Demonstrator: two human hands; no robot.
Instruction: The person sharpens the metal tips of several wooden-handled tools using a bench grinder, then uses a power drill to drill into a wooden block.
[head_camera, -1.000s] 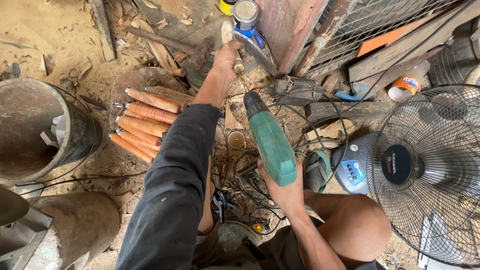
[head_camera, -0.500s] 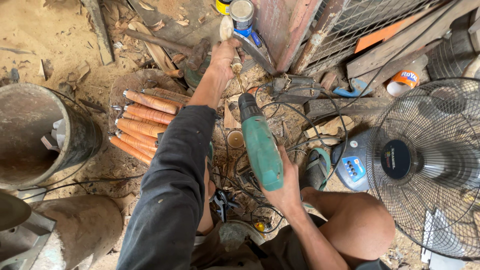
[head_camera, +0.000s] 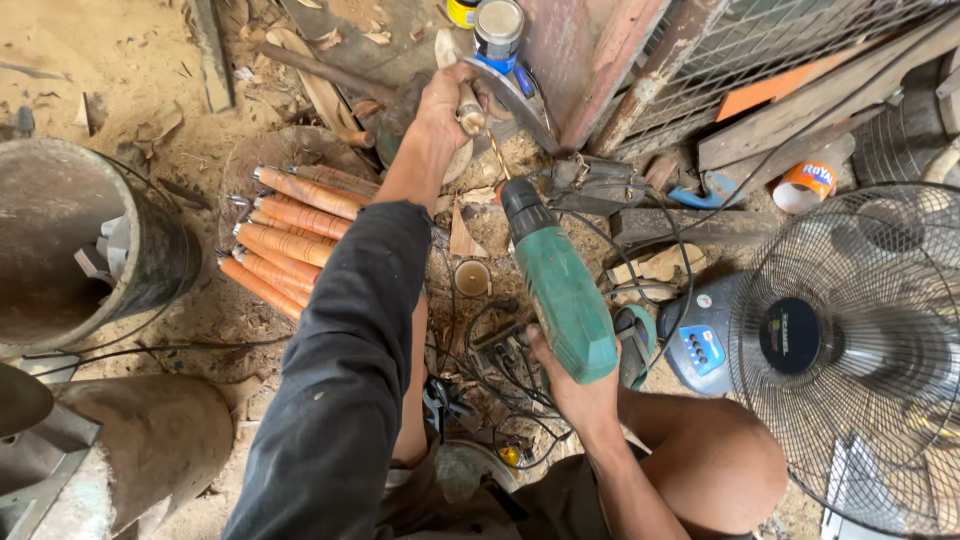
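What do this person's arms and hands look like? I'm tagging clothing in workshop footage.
The left arm wears a long dark grey sleeve pushed up to the elbow, leaving the forearm bare. The right arm is bare, no sleeve showing. Both the left hand and right hand are ungloved.

Dark long sleeve on left arm (head_camera: 340, 360); right arm (head_camera: 620, 470) bare.

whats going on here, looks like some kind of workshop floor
A person crouched over a dusty floor grips a green electric drill in the right hand, its bit set against the end of a small wooden piece held in the left hand. A stack of turned wooden handles lies to the left, a floor fan stands to the right, and cables tangle below the drill.
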